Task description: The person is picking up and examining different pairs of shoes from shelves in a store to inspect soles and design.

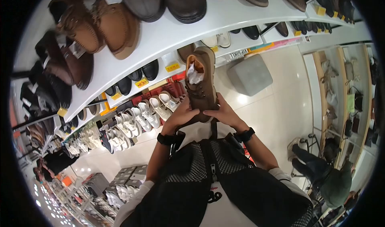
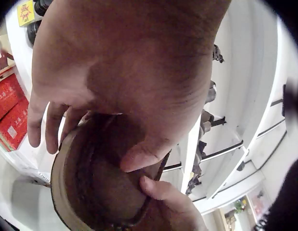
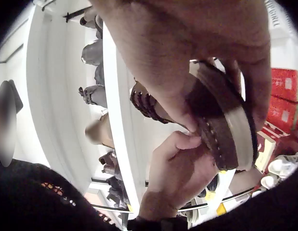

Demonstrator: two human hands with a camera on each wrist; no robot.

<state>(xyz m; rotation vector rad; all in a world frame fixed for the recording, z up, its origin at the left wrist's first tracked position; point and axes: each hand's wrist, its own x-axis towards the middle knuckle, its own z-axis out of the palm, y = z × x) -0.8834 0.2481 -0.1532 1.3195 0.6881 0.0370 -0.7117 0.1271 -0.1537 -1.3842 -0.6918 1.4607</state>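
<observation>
A brown lace-up shoe [image 1: 207, 84] with a pale sole edge is held up in front of the chest, toe toward the body. White crumpled paper [image 1: 195, 75] fills its opening. From the left side my left hand [image 1: 182, 114] grips the toe end, thumb on the upper. My right hand [image 1: 227, 115] holds the other side, its thumb close to the left one. In the left wrist view both thumbs press on the toe of the shoe [image 2: 112, 187]. The right wrist view shows fingers [image 3: 257, 91] reaching round the sole, partly hidden behind it.
A curved white shelf [image 1: 160, 36] with brown and black shoes runs ahead and left. Below stand white sneakers [image 1: 146, 114] and red boxes [image 3: 284, 103]. A grey cube stool [image 1: 249, 74] is on the floor. Another person [image 1: 321, 175] is at the right, near wooden racks [image 1: 321, 86].
</observation>
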